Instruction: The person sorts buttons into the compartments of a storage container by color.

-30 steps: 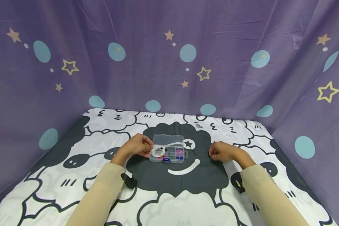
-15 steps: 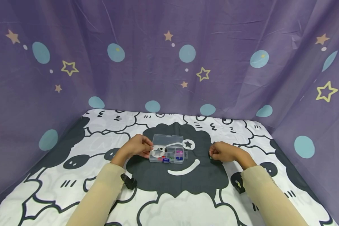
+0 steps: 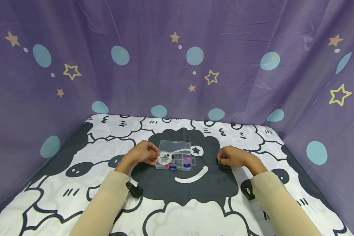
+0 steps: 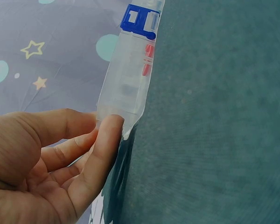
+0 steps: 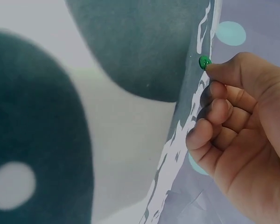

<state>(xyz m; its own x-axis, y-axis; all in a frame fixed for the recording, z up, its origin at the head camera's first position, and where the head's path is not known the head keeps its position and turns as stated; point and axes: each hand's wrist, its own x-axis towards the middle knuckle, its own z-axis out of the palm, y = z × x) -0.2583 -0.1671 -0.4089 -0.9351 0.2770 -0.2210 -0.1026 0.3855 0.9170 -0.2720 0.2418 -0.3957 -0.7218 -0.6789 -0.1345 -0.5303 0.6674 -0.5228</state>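
Note:
A clear plastic compartment box (image 3: pixel 181 168) lies on the dark part of the cloth, its see-through lid (image 3: pixel 177 146) tipped back. Small red, pink, blue and green pieces sit in its compartments. My left hand (image 3: pixel 143 151) pinches the box's left end between thumb and fingers; the left wrist view shows that end and the blue latch (image 4: pixel 140 21) close up. To the right of the box, my right hand (image 3: pixel 231 156) is apart from it. Between thumb and index finger it pinches a small green button (image 5: pixel 205 62), seemingly with holes; the other fingers are curled.
The table is covered by a black-and-white cartoon sheep cloth (image 3: pixel 188 191). Behind it and at both sides hangs a purple curtain (image 3: pixel 165 82) with stars and blue dots. A black band device sits at each wrist.
My right hand has risen slightly from the cloth with the green button in its fingertips. The left hand and the box stay in place.

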